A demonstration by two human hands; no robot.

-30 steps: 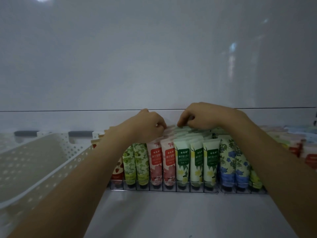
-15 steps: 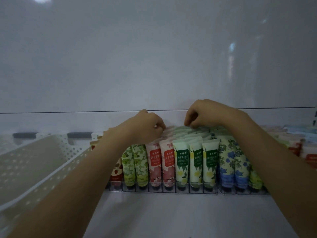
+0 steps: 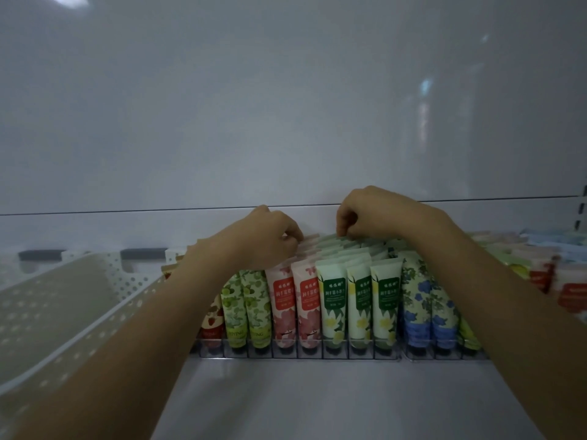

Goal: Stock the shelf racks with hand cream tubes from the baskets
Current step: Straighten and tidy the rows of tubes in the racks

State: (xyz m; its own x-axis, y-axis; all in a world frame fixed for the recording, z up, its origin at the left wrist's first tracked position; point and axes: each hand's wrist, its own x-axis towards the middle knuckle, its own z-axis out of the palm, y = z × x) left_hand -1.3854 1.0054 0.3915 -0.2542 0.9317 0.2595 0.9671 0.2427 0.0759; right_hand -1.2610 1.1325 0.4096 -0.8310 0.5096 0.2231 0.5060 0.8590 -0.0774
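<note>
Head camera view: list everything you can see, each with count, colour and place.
clear divider rack: one, transparent, middle of the shelf
strawberry tube: one showing, red, leftmost lane, partly behind the left forearm
leaf-print tubes: two in front, green, next lanes
blossom tubes: two in front, pink, left of centre
green-label tubes: three in front, white and green, centre lanes
floral tubes: two in front, blue, right lanes
yellow-green tube: one, mostly hidden by the right forearm
further tubes: count unclear, mixed colours, blurred, far right
perforated basket: white with grey handles, left of the rack
back panel: white, behind everything
left hand: fingers curled at the blossom tube tops
right hand: fingertips pinch a back-row green-label tube top
</note>
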